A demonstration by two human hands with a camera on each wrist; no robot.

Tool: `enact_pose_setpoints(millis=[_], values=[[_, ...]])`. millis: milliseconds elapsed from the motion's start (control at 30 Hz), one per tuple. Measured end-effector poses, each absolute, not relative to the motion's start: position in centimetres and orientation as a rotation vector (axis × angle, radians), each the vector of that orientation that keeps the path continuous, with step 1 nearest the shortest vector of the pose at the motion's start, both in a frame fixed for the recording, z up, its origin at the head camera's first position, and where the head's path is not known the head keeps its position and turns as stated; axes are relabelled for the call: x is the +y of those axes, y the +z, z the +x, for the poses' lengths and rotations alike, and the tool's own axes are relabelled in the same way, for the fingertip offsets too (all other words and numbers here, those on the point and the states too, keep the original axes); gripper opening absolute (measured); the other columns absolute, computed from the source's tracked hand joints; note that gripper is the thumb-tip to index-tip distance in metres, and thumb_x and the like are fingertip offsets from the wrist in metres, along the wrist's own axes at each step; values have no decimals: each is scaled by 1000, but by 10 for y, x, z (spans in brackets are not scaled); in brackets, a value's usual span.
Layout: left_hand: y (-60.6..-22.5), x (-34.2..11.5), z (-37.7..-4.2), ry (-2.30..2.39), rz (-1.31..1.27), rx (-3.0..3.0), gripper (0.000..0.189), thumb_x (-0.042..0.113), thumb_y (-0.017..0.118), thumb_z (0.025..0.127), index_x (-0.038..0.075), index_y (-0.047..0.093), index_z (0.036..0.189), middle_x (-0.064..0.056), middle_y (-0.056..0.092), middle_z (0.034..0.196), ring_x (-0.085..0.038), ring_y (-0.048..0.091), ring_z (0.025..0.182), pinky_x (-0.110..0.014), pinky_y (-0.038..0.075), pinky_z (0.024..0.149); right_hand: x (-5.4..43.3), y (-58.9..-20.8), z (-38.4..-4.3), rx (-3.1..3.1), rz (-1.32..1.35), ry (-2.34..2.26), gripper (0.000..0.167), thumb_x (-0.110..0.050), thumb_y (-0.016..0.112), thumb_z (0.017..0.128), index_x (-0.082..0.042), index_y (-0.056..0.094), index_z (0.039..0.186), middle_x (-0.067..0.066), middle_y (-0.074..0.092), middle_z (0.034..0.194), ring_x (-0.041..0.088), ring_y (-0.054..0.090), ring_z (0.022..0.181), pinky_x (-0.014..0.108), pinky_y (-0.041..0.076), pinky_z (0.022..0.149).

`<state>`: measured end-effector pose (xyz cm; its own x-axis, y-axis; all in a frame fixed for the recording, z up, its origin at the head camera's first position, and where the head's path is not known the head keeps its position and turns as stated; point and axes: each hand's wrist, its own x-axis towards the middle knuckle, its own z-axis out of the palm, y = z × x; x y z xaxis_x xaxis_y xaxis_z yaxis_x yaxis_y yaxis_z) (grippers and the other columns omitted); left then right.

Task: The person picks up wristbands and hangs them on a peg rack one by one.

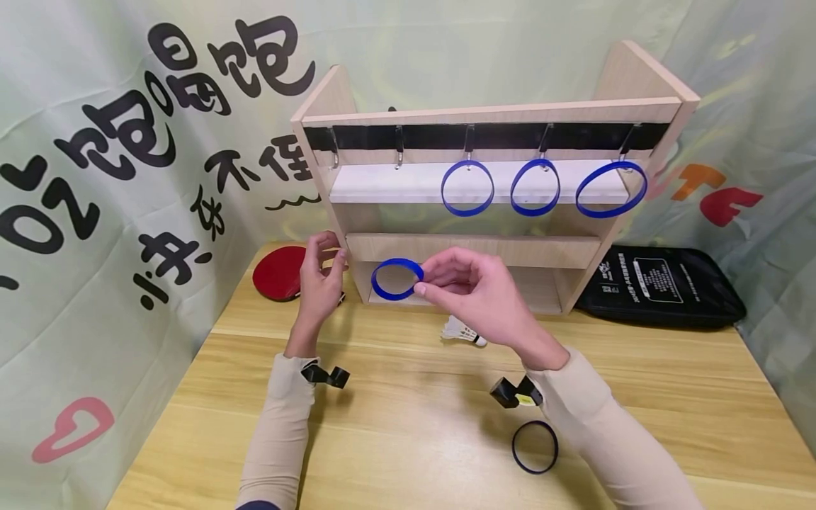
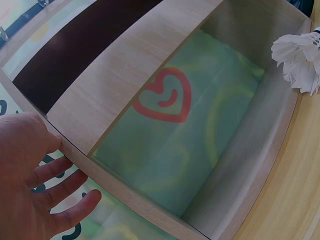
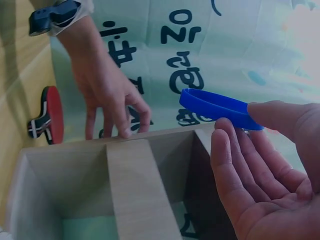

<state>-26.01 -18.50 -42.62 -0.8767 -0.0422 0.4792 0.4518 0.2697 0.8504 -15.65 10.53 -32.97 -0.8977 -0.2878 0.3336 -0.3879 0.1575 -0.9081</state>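
Note:
My right hand pinches a blue ring at its right side between thumb and fingers. The ring is in front of the lower part of a wooden rack; the right wrist view shows this blue band held near its end. My left hand is at the rack's left side, its fingertips touching the side panel's edge, the other fingers loosely spread. Three blue rings hang from hooks on the rack's black strip. The two leftmost hooks carry no ring.
A dark ring lies on the table near my right forearm. A white shuttlecock lies before the rack. A red table tennis paddle is behind my left hand, and a black case lies right of the rack.

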Motion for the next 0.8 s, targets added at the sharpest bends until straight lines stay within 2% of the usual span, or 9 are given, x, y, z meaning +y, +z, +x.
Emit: enact_pose_setpoints(millis=[300, 533, 800], values=[[-428, -185, -261, -1635, -366, -2145, 30, 5, 61, 110, 0, 55, 139, -22, 65, 138, -32, 68, 116, -31, 64, 87, 100, -312, -165, -2210, 624, 1931, 22, -6, 86, 93, -5, 76, 113, 8, 83, 104, 16, 81, 93, 28, 67, 87], [-426, -185, -261, -1634, -374, -2135, 30, 5, 62, 110, -1, 55, 138, -23, 65, 137, -35, 69, 115, -27, 63, 86, 95, -295, -175, -2087, 573, 1972, 25, -4, 86, 92, -2, 75, 114, 1, 84, 101, 16, 82, 89, 29, 68, 83], [-428, -185, -263, -1627, -360, -2137, 30, 4, 62, 109, -1, 56, 139, -22, 66, 136, -34, 69, 114, -37, 65, 87, 89, -284, -182, -2012, 487, 1970, 26, -10, 87, 93, -6, 76, 116, -4, 83, 100, 16, 82, 92, 27, 66, 87]])
